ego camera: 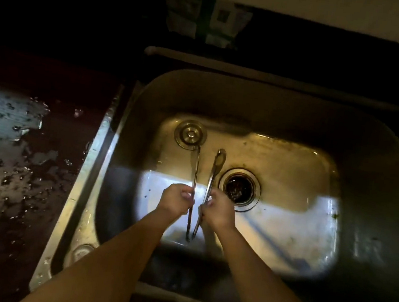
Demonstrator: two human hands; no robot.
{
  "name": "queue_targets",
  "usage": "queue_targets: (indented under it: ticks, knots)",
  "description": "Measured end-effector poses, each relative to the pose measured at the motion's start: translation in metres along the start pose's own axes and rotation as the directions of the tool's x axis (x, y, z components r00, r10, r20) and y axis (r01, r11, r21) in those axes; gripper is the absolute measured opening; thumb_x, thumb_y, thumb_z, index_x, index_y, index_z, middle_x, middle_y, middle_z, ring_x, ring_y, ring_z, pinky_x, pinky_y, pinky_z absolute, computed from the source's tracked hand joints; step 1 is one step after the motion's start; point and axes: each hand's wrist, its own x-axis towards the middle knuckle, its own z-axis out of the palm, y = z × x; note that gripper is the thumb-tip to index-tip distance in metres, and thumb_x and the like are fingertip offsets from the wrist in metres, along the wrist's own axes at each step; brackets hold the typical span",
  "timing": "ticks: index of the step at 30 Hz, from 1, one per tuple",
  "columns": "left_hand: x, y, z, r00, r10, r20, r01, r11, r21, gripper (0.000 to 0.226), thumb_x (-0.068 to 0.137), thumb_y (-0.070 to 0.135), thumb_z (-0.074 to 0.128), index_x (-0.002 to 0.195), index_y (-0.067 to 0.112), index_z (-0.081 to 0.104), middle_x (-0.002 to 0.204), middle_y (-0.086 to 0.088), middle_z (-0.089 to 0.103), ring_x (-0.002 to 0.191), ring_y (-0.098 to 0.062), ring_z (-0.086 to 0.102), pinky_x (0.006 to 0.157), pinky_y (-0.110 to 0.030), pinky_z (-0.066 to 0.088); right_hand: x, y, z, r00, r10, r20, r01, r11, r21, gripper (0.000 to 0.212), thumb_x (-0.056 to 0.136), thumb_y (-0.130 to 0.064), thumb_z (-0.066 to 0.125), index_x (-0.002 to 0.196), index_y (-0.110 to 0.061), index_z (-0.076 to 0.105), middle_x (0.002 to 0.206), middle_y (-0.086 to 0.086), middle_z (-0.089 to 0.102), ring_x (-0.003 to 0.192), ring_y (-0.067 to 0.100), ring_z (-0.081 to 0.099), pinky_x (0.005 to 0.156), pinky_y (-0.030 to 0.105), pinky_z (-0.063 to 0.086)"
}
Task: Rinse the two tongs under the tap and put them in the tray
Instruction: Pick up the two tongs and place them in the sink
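Over the steel sink [373, 193] I hold two metal tongs, one in each hand. My left hand [175, 200] grips the left tongs [195, 172], whose far tip reaches towards the loose strainer plug [190, 134]. My right hand [219, 210] grips the right tongs [215, 169], whose spoon-shaped tip points away from me beside the open drain [239, 186]. Both tongs run roughly parallel, their hinged ends hanging below my fists. No tap or running water shows, and no tray is in view.
A wet dark countertop [15, 156] with puddles lies left of the sink. A pipe or rail [275, 79] runs along the dark back edge. The scene is dim, with a bright patch on the sink floor [284, 221].
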Motion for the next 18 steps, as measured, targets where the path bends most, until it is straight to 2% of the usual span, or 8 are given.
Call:
queue_targets:
  ticks: [3, 6, 9, 12, 16, 18]
  knots:
    - [0.003, -0.001, 0.006, 1.0, 0.005, -0.01, -0.005, 1.0, 0.024, 0.03, 0.083, -0.002, 0.049, 0.109, 0.001, 0.065, 0.104, -0.027, 0.067, 0.075, -0.029, 0.059, 0.069, -0.037, 0.057, 0.001, 0.005, 0.0, 1.0, 0.02, -0.014, -0.02, 1.0, -0.004, 0.029, 0.077, 0.004, 0.053, 0.101, -0.011, 0.062, 0.071, 0.001, 0.06, 0.074, 0.022, 0.06, 0.063, 0.024, 0.04]
    - [0.003, 0.0, 0.011, 0.999, 0.038, -0.024, -0.035, 0.994, 0.101, 0.033, 0.081, -0.004, 0.052, 0.112, 0.001, 0.064, 0.106, -0.028, 0.067, 0.075, -0.036, 0.064, 0.065, -0.032, 0.055, 0.001, 0.007, -0.001, 0.999, 0.045, -0.03, -0.046, 0.998, -0.039, 0.026, 0.077, 0.0, 0.061, 0.102, -0.009, 0.06, 0.093, 0.012, 0.069, 0.091, 0.031, 0.064, 0.073, 0.03, 0.048]
    - [0.002, 0.001, 0.013, 0.995, 0.057, -0.082, -0.039, 0.977, 0.209, 0.028, 0.08, -0.002, 0.054, 0.105, 0.002, 0.067, 0.107, -0.021, 0.069, 0.091, -0.034, 0.066, 0.082, -0.03, 0.052, 0.002, 0.006, -0.004, 0.999, 0.036, -0.007, -0.036, 0.998, -0.054, 0.026, 0.076, -0.003, 0.064, 0.101, -0.008, 0.061, 0.097, 0.016, 0.07, 0.091, 0.032, 0.065, 0.074, 0.03, 0.05]
    - [-0.002, 0.002, 0.01, 0.995, 0.053, -0.082, -0.027, 0.956, 0.293, 0.028, 0.079, 0.006, 0.062, 0.107, 0.004, 0.065, 0.112, -0.017, 0.068, 0.1, -0.03, 0.064, 0.091, -0.03, 0.048, 0.001, 0.006, -0.01, 0.999, -0.009, 0.033, 0.012, 0.995, -0.096, 0.026, 0.08, -0.009, 0.063, 0.106, -0.007, 0.061, 0.101, 0.016, 0.07, 0.095, 0.031, 0.065, 0.08, 0.032, 0.05]
    - [-0.019, 0.01, 0.006, 0.988, 0.153, -0.01, -0.137, 0.91, 0.392, 0.036, 0.083, 0.018, 0.061, 0.118, 0.01, 0.057, 0.111, -0.017, 0.068, 0.101, -0.031, 0.063, 0.095, -0.037, 0.049, -0.011, 0.009, -0.03, 0.998, -0.054, 0.033, 0.06, 0.962, -0.267, 0.02, 0.085, -0.014, 0.055, 0.102, -0.007, 0.063, 0.106, 0.016, 0.068, 0.099, 0.033, 0.062, 0.081, 0.036, 0.05]
    - [-0.034, 0.019, 0.006, 0.974, 0.218, 0.067, -0.222, 0.844, 0.487, 0.036, 0.087, 0.024, 0.056, 0.121, 0.013, 0.054, 0.115, -0.016, 0.067, 0.104, -0.031, 0.062, 0.094, -0.04, 0.049, -0.023, 0.009, -0.044, 0.994, -0.109, 0.033, 0.113, 0.919, -0.378, 0.019, 0.085, -0.016, 0.052, 0.098, -0.01, 0.064, 0.105, 0.015, 0.068, 0.098, 0.033, 0.061, 0.077, 0.035, 0.049]
